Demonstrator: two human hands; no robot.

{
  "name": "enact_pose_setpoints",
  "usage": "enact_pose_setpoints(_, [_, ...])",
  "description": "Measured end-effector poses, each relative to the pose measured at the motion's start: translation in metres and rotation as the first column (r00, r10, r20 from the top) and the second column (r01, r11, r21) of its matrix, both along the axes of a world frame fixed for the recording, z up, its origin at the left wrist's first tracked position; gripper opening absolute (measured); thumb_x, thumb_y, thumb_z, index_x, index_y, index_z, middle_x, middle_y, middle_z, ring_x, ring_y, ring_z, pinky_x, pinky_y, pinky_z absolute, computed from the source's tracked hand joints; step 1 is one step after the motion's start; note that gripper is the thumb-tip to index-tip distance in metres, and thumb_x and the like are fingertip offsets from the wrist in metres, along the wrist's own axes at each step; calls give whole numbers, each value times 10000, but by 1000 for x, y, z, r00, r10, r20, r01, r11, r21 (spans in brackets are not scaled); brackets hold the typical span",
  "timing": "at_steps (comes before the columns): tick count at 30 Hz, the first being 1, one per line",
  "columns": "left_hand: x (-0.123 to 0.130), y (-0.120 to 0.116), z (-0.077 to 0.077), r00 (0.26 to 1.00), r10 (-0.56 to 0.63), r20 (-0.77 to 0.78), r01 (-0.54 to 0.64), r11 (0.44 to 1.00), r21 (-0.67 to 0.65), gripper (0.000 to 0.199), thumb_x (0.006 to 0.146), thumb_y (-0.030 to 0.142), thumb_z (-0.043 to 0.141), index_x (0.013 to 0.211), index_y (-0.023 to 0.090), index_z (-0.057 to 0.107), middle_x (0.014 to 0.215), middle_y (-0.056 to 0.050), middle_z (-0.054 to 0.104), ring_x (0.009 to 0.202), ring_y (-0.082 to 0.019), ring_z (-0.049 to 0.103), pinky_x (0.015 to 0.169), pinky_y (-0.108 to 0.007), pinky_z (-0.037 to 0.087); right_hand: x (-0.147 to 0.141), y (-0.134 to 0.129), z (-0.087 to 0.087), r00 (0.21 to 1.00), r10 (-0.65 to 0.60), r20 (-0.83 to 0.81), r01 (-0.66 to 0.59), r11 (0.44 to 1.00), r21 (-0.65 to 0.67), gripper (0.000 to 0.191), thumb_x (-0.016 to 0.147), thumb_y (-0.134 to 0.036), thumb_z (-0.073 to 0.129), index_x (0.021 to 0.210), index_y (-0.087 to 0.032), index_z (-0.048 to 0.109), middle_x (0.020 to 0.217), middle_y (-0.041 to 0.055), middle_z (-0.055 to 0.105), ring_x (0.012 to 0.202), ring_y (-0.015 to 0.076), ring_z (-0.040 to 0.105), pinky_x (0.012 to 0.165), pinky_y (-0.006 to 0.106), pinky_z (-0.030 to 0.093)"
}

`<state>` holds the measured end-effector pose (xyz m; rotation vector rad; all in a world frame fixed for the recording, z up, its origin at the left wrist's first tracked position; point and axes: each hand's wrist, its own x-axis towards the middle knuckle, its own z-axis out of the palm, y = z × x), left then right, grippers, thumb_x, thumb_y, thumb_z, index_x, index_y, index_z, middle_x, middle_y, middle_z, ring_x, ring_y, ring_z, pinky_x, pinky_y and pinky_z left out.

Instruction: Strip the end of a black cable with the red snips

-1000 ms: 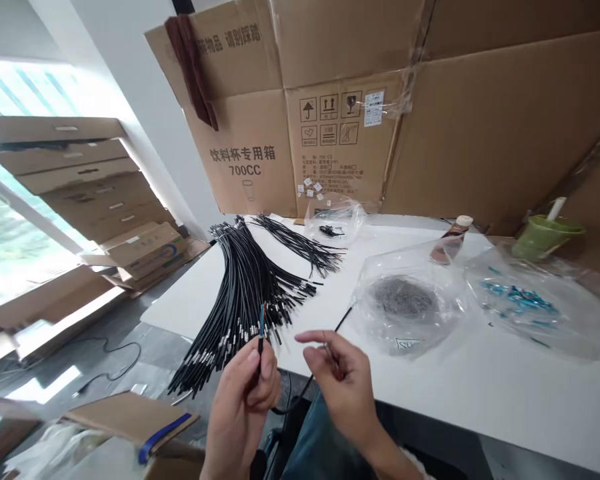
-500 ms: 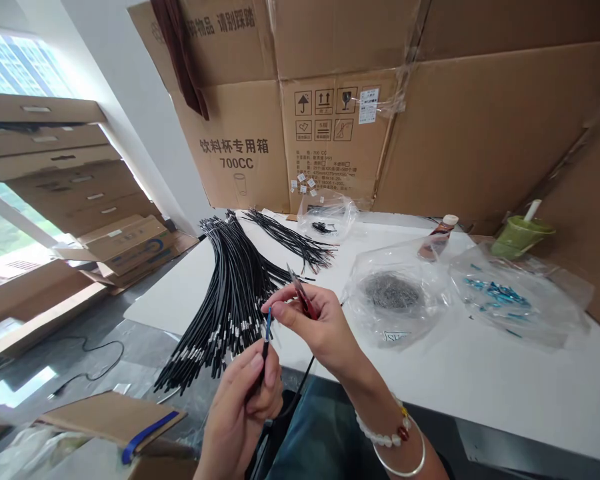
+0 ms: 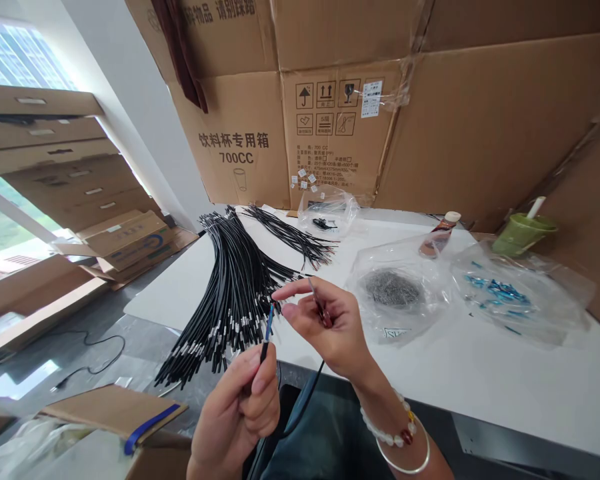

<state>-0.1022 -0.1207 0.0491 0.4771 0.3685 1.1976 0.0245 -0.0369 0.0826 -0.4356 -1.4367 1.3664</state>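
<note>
So, black cable [image 3: 265, 351] is up in front of the counter edge, near-upright, tip leaning slightly right, with a blue wire [image 3: 269, 323] sticking out of its top end. Left hand [image 3: 241, 397] has it pinched between thumb and index just below the blue part, other fingers curled in. Right hand [image 3: 333, 327] is just beside the wire tip: index and thumb parted, remaining fingers folded round a small red-handled tool [image 3: 325, 316], metal end pointing up. Can't tell if the index touches the wire. Bead bracelet [image 3: 387, 432] and a plain bangle [image 3: 411, 470] on the right wrist. Another black length runs below that hand over the lap; can't tell if it's the same cable. Behind the hands, a big bundle of black cables [image 3: 235, 280] lies fanned on the counter [image 3: 480, 373], light bands near the close ends, some overhanging the edge. Smaller bundle [image 3: 303, 238] behind it, right of the big one's far end. Further right: clear bag with a grey tangled mass [image 3: 394, 287], then clear bag with blue pieces [image 3: 500, 290]. Bottle [image 3: 437, 237] and green cup [image 3: 517, 237] at the back. Cardboard wall [image 3: 480, 133] behind everything, stacked boxes [image 3: 70, 160] far left.
</note>
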Motion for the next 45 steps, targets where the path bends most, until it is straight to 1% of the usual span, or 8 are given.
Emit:
enact_pose_setpoints(9, [4,1,6,998,20,-65,-22,999,-39,354,866,364,606,617,180,434,441,110,149,363,-26,48,345,-139,127,10,-3,-5,967,-205,153,158,949,274,165,820,-265,667,968,-237,733,518,-72,386,449,75,222,424,248,230])
enact_pose_setpoints(17, [13,-1,19,929,130,-347,-190,971,-144,451,738,476,728,585,174,430,470,120,119,418,-20,36,400,-155,86,20,-9,6,964,-83,251,-16,929,369,492,678,-8,514,1098,-188,696,555,-78,508,456,58,327,475,182,343])
enact_pose_setpoints(21, [20,-2,17,892,161,-423,-237,962,-132,437,697,489,768,593,145,519,442,129,137,408,-3,54,410,-144,76,31,-2,20,875,-170,452,-47,902,430,369,693,-52,534,1000,-148,716,576,-58,532,490,61,363,497,190,333])
enact_pose_setpoints(24, [21,-3,16,880,186,-437,-264,957,-123,429,688,476,782,590,134,542,445,128,143,416,3,44,413,-134,72,42,3,24,881,-209,424,0,897,443,288,702,-60,571,942,-134,710,562,-65,511,492,54,361,504,186,331])
enact_pose_setpoints(31, [19,-3,15,886,202,-417,-271,956,-111,411,716,457,762,579,141,539,465,117,139,425,-5,59,412,-131,97,51,12,12,930,-51,365,-68,950,304,271,756,-47,557,964,-147,699,600,-58,503,501,51,337,475,186,308])
enact_pose_setpoints(38, [12,-1,7,941,109,-322,-147,984,-96,352,803,404,683,608,149,539,467,115,148,401,-12,80,392,-130,133,34,17,4,983,112,147,-111,994,-9,124,724,-223,753,780,-192,648,540,-87,407,458,47,220,441,209,232])
enact_pose_setpoints(41, [10,0,3,940,84,-329,-114,991,-72,370,811,422,672,604,148,537,457,113,156,399,-16,87,390,-136,129,23,22,-3,962,271,28,-266,955,-130,185,693,-260,783,747,-188,621,510,-98,376,452,45,237,452,208,245])
enact_pose_setpoints(45, [8,-1,3,864,142,-484,-121,990,73,438,803,488,664,576,134,541,442,100,203,400,-15,121,400,-156,91,7,25,-18,881,472,-33,-459,835,-304,268,644,-335,802,715,-167,604,470,-100,382,443,44,256,441,210,217])
